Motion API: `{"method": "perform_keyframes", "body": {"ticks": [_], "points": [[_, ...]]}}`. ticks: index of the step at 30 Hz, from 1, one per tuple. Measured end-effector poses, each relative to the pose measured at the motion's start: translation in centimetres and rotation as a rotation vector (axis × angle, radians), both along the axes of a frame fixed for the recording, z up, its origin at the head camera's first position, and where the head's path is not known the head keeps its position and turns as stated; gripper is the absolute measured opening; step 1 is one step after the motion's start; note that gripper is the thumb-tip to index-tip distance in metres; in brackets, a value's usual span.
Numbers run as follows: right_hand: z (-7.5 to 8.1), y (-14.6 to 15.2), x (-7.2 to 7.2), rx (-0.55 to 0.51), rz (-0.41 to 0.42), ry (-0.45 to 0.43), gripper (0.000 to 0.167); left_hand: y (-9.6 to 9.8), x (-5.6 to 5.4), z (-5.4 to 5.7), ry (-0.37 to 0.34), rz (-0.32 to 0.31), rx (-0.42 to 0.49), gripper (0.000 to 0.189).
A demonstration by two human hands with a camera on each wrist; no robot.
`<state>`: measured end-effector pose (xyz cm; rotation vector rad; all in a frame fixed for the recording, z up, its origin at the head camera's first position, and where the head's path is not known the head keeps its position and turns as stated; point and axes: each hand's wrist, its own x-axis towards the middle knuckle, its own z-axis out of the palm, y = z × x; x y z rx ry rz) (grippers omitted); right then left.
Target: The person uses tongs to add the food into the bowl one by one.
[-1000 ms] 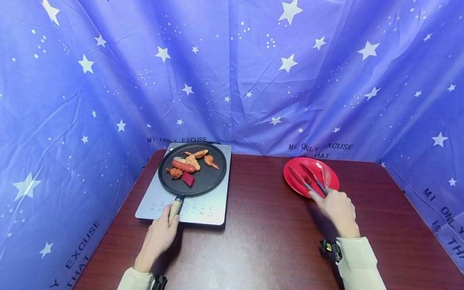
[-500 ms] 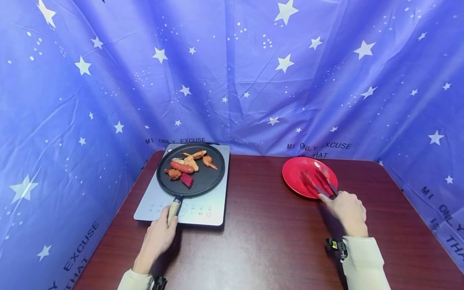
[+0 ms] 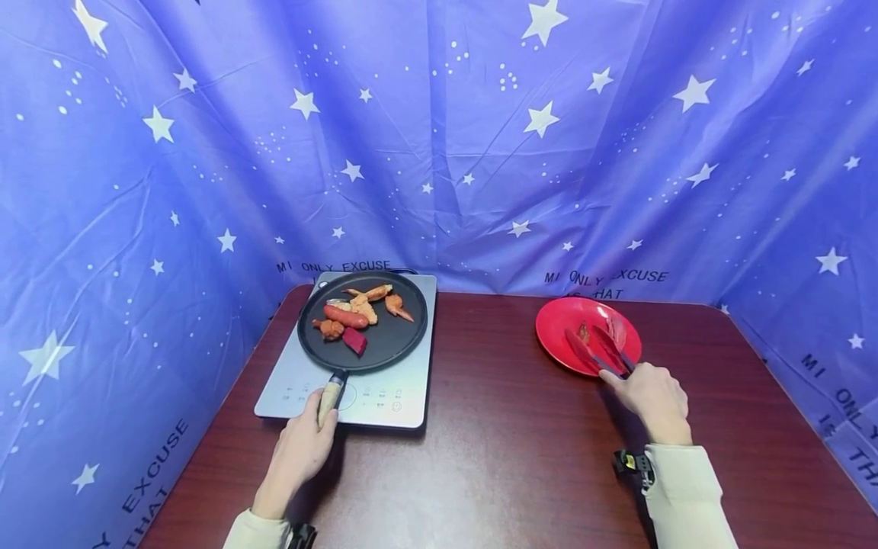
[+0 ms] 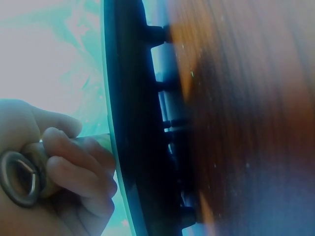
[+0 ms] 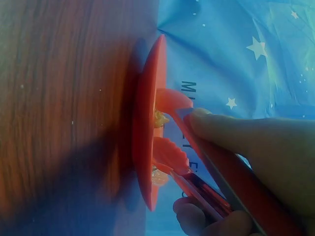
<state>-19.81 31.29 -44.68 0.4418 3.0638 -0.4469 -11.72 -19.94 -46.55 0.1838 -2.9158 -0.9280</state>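
Note:
My left hand (image 3: 302,442) grips the wooden handle (image 3: 330,400) of a round black frying pan (image 3: 401,343). The left wrist view shows its fingers curled round the handle, with a metal ring at the end. Over the red plate (image 3: 559,335), my right hand (image 3: 655,396) holds red-tipped tongs (image 3: 581,352), their arms apart. A small brownish food piece (image 3: 584,332) lies on the plate between the tips; in the right wrist view it is a yellowish lump (image 5: 160,119). A paler piece (image 5: 159,177) also shows there, partly hidden by the tongs.
The pan sits on a silver induction cooker (image 3: 274,389). In it lie a sausage (image 3: 346,316), a dark red chunk (image 3: 354,341), a wing-shaped piece (image 3: 398,306) and several other fried pieces. A star-printed blue curtain (image 3: 473,137) surrounds the brown table (image 3: 494,457).
The tongs have drawn back toward the plate's near right side, then shifted slightly left, and their arms stand closer together than a second ago. My left hand and the pan stay put.

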Motion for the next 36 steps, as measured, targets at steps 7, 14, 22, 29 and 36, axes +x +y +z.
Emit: {"method": "perform_keyframes", "body": {"ticks": [7, 14, 22, 29, 36], "points": [[-0.1, -0.3, 0.0, 0.031, 0.027, 0.012, 0.069, 0.0, 0.0, 0.0, 0.002, 0.001, 0.003, 0.046], [0.2, -0.3, 0.3, 0.031, 0.071, 0.042, 0.056, 0.0, 0.0, 0.2, 0.000, 0.001, -0.002, 0.047], [0.3, 0.2, 0.5, 0.011, 0.071, 0.039, 0.054, 0.1, 0.1, 0.3, 0.000, -0.002, 0.002, 0.047], [0.6, 0.1, 0.7, -0.008, 0.088, 0.062, 0.050, 0.0, 0.0, 0.3, 0.008, -0.001, 0.001, 0.047], [1.0, -0.1, 0.8, -0.011, 0.113, 0.084, 0.049, 0.1, 0.1, 0.2, 0.003, 0.005, 0.002, 0.047]]}}
